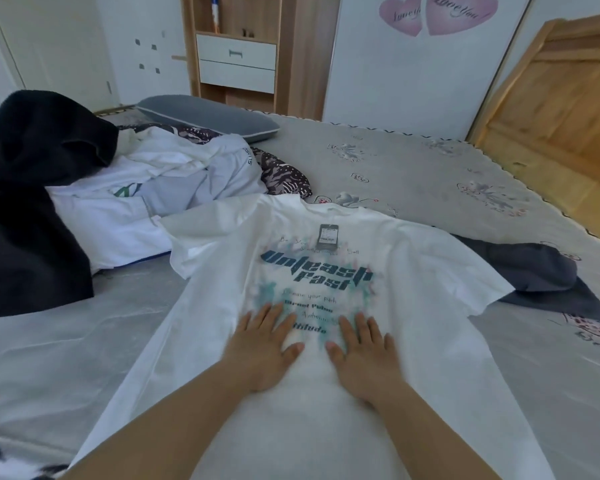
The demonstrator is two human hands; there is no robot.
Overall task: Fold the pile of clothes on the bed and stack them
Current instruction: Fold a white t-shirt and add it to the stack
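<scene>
Both hands flat on a printed white T-shirt [326, 258]

Left hand [262, 348] and right hand [362, 355] press it, fingers straight; unfolded clothes pile [146, 188] lies left of it.

matt cotton t-shirt [326, 258] (thin) — wooden headboard [551, 98]

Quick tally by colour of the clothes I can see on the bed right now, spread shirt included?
White: 2, the printed T-shirt under both hands, and a crumpled white top; that heap may hide more.
Black: 1, black garment.
Dark grey: 1, grey garment.
Dark patterned: 1, patterned cloth.
Total: 5 told apart.
</scene>
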